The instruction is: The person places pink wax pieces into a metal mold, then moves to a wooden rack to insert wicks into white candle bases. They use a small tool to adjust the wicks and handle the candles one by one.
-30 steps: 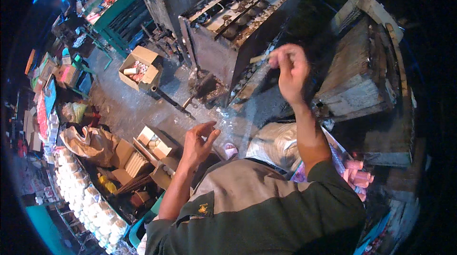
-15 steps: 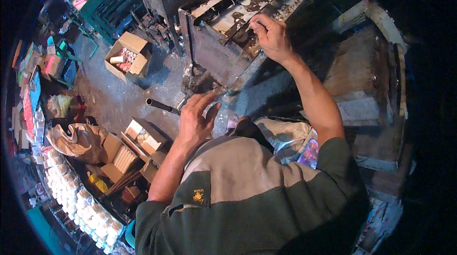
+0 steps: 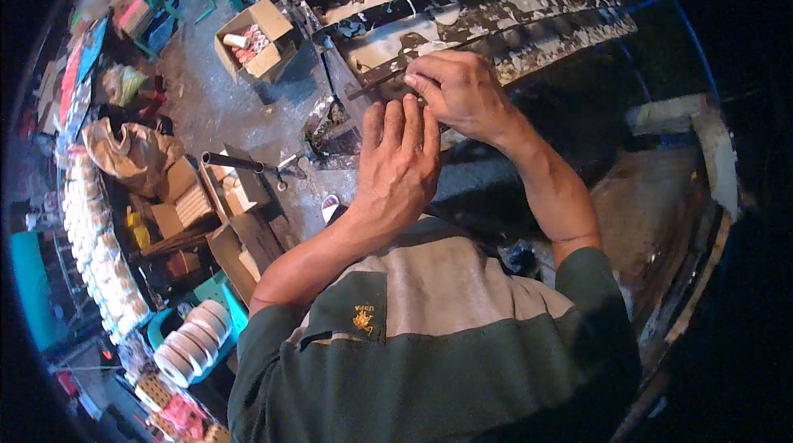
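Currently, the left hand [image 3: 398, 169] is held back upward, its fingers extended and slightly spread. Just beside it, at one o'clock, the right hand [image 3: 464, 96] is seen with fingers curled; whether anything is pinched cannot be told. Beyond both, also at one o'clock, a metal trough [image 3: 479, 21] is noted, patchily coated in pale residue; contact unconfirmed. A dark tube [image 3: 235, 163] is observed at nine o'clock, an open carton [image 3: 268, 63] farther off, toward half past ten.

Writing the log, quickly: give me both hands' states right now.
Left hand: open, fingers extended; palm hidden.
Right hand: closed, fingers curled; whether anything is in its grip cannot be told.
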Demonstrator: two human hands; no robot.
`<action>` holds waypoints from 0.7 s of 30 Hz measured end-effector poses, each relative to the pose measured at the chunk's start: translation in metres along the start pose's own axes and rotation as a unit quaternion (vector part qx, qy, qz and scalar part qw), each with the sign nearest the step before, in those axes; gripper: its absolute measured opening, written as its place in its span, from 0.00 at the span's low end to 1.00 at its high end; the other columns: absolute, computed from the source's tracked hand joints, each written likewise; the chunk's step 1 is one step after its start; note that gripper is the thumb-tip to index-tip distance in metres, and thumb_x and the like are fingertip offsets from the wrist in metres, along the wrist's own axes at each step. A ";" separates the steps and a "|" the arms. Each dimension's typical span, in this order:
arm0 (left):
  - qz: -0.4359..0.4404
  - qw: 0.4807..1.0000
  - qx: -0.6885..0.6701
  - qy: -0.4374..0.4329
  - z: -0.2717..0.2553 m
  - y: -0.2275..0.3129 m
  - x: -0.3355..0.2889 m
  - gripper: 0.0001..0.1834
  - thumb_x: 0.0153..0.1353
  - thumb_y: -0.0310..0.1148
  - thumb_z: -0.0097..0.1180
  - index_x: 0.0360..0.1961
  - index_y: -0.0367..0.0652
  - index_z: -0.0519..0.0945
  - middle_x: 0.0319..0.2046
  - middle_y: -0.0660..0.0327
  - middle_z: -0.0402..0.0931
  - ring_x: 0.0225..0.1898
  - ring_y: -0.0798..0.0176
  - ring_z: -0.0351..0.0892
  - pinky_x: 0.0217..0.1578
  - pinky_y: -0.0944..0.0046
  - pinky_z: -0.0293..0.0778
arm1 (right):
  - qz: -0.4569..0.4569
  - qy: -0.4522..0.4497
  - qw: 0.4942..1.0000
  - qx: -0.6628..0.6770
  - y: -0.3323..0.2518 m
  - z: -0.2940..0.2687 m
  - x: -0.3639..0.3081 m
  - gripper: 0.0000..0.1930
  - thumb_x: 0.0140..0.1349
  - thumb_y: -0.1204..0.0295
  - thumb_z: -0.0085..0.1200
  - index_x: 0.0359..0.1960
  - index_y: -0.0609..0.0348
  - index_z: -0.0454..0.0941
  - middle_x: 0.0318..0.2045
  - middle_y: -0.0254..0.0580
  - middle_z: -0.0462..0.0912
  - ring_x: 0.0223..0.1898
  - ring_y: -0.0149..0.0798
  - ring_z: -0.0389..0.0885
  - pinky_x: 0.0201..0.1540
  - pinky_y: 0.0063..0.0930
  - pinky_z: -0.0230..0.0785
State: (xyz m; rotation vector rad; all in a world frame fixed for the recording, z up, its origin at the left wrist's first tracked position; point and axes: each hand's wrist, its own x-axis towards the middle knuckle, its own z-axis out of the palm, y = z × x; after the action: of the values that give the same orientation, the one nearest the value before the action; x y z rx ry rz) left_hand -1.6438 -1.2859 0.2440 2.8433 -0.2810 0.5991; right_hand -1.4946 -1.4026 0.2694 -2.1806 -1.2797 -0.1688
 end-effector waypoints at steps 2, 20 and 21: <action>-0.032 0.999 0.023 -0.004 0.008 0.010 0.005 0.34 0.57 0.41 0.68 0.61 0.33 0.76 0.61 0.41 0.75 0.65 0.40 0.71 0.69 0.35 0.60 | -0.031 0.052 0.997 0.054 0.007 -0.005 0.007 0.07 0.67 0.73 0.62 0.38 0.67 0.84 0.34 0.51 0.87 0.34 0.50 0.87 0.39 0.35 0.78; -0.022 0.989 0.130 0.063 0.042 0.014 0.008 0.24 0.60 0.36 0.54 0.55 0.35 0.80 0.52 0.43 0.80 0.57 0.47 0.77 0.67 0.30 0.60 | -0.062 0.100 0.990 -0.077 0.036 -0.051 -0.004 0.04 0.62 0.77 0.66 0.36 0.64 0.85 0.31 0.49 0.86 0.32 0.52 0.84 0.39 0.40 0.76; -0.019 0.990 0.127 0.064 0.042 0.014 0.008 0.24 0.60 0.36 0.54 0.55 0.35 0.80 0.52 0.43 0.80 0.57 0.47 0.77 0.67 0.30 0.60 | -0.065 0.109 0.988 -0.083 0.036 -0.055 -0.003 0.03 0.64 0.77 0.65 0.36 0.64 0.84 0.30 0.49 0.85 0.32 0.51 0.84 0.38 0.39 0.76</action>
State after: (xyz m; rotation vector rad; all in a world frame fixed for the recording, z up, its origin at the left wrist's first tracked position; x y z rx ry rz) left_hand -1.6241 -1.3107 0.2124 3.0239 -0.1366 0.8624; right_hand -1.4559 -1.4479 0.2974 -2.1440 -1.3226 -0.5684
